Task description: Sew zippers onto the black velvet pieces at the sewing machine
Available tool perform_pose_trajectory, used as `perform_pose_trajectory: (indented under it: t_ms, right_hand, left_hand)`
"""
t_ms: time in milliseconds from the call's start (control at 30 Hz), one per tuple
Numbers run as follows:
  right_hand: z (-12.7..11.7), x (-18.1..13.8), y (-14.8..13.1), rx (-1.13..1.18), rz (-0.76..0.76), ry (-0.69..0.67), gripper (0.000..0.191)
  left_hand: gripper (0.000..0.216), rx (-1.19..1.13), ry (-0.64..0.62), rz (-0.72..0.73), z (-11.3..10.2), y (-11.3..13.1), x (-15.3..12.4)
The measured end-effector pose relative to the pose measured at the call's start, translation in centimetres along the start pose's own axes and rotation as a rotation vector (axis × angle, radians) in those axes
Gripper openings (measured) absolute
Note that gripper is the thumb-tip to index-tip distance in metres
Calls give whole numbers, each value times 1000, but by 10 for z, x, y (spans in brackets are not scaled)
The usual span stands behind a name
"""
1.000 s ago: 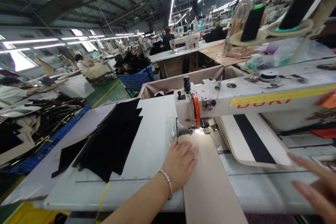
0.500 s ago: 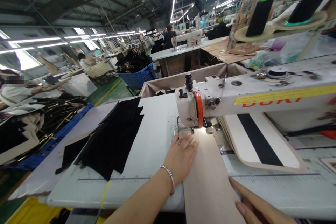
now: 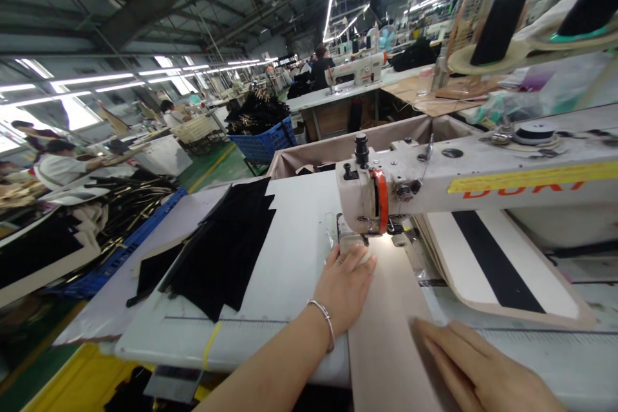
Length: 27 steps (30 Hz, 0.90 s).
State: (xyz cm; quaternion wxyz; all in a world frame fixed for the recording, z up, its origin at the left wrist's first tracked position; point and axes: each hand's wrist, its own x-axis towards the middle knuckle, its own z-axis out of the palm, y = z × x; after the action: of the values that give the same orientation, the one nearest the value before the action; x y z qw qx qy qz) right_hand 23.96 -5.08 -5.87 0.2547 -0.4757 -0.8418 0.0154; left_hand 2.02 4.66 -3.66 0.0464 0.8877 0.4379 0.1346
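Observation:
A long beige fabric strip (image 3: pixel 381 347) runs under the presser foot area of a white sewing machine (image 3: pixel 357 196). My left hand (image 3: pixel 345 283), with a silver bracelet at the wrist, lies flat on the strip's left side, fingers stretched close to the lit needle area. At the strip's right edge, nearer to me, my right hand (image 3: pixel 473 360) has its thumb and fingers drawn together on the fabric; the fingertips are slightly blurred. The needle itself is hard to make out.
Black fabric pieces (image 3: pixel 226 244) lie on the table's left side. Beige-edged panels with a black stripe (image 3: pixel 497 264) are stacked under the machine arm. A blue crate (image 3: pixel 130 244) of dark pieces stands left. Thread cones (image 3: pixel 499 26) rise at back right. Co-workers sit farther off.
The whole view has shifted, so everything appears a little farther right. My right hand's thumb and fingers have drawn closer together at the strip's edge. My left hand stays on the strip.

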Motion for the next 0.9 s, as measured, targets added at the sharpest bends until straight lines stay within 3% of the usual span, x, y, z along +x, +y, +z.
perform_pose_trajectory:
  t_ms: [100,167,233,300,367,433,533,633,733,800,900]
  right_hand:
    - [14,51,-8,-62,-106,21,49]
    - [29,76,-3,-126,-167,61,50]
    - [43,89,8,-173,-197,81,47]
    - [52,92,22,-184,-204,82,50]
    - [55,90,32,-181,-196,85,50]
    - [54,87,35,-176,-189,86,49]
    - [52,85,32,-160,-153,77,51]
    - [48,86,27,-149,-119,48,51]
    - [43,87,24,-160,-100,18,47]
    - [40,87,23,-155,-91,11,46]
    - [38,88,22,-133,-74,-3,46]
  left_hand:
    - [37,-45,3,58,-6,-6,-2]
    - [37,-62,-29,72,-21,-28,-5]
    - [34,28,-31,-75,-46,-67,-12]
    - [32,224,49,-355,-73,-116,-24]
    - [34,324,94,-503,-96,-164,-36]
    - [35,386,77,-581,-107,-202,-44]
    - [34,425,-11,-611,-107,-235,-42]
    - [20,453,-76,-605,-110,-247,-28]
    - [17,498,-53,-580,-127,-242,-17]
    - [21,535,3,-558,-138,-223,-18]
    - [24,541,86,-459,-136,-164,-34]
